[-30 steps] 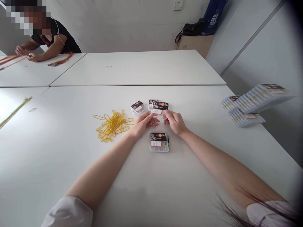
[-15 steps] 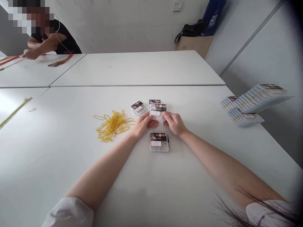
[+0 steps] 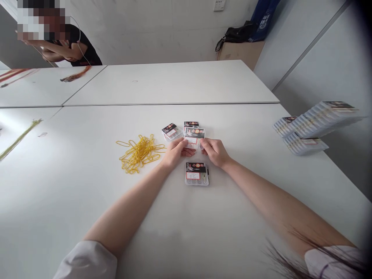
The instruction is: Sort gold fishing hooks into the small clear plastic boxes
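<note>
Between my two hands is a small clear plastic box [image 3: 194,134] with a black label and a white, red-edged sticker. My left hand [image 3: 176,150] grips its left side, thumb on the front. At its lower right corner, my right hand [image 3: 213,150] pinches it. Just behind it lie another labelled box [image 3: 191,124], partly hidden, and a tilted box [image 3: 172,131] to the left. Closer to me a similar box [image 3: 197,174] lies flat, small parts showing through its lid. A loose heap of yellow rubber bands [image 3: 141,153] is left of my left hand.
Stacked boxes [image 3: 325,120] lean along the table's right edge. A yellow-green bundle of strands [image 3: 21,139] lies at far left. Across the white table [image 3: 162,83], a person [image 3: 78,48] sits near reddish strands [image 3: 76,73]. A carton [image 3: 241,51] with bags stands by the wall.
My hands keep hold of the box, which is almost where it was. The person opposite has raised their hands from the strands towards their head. The view has shifted slightly.
</note>
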A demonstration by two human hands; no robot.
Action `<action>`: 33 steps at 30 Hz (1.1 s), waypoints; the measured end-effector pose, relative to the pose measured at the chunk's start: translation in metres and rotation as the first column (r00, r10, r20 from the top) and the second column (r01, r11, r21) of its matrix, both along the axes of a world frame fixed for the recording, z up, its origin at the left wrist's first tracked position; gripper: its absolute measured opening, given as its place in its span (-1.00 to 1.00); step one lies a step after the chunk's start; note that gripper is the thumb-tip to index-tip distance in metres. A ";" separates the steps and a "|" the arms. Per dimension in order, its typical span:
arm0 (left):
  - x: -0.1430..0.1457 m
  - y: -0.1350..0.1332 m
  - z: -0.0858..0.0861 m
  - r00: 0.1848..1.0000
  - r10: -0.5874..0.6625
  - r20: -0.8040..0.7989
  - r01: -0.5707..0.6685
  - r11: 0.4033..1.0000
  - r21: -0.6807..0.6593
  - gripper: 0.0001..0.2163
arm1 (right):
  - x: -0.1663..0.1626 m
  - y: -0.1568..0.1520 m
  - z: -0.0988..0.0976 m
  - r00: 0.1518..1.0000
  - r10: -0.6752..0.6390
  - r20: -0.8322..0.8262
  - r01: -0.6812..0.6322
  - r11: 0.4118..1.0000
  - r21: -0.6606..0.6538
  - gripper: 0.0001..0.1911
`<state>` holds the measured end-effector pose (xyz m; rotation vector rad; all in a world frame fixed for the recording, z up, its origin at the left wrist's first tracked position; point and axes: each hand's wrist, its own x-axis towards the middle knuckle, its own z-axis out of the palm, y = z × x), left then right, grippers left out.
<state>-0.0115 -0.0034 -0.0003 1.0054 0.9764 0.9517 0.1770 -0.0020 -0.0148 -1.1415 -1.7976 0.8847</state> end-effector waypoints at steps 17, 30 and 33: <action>-0.001 0.001 -0.006 0.999 -0.004 -0.046 0.007 0.998 0.067 -0.60 | 0.001 -0.003 0.003 0.992 0.035 0.118 -0.049 0.992 0.115 -0.39; 0.001 0.000 -0.004 0.998 0.031 0.059 -0.033 0.999 0.040 -0.65 | 0.001 -0.003 0.004 0.996 0.056 0.073 -0.060 0.996 0.062 -0.48; 0.000 0.000 -0.005 0.993 0.038 0.108 -0.044 0.997 0.058 -0.67 | 0.000 -0.002 0.002 0.996 0.061 0.059 -0.062 0.998 0.016 -0.48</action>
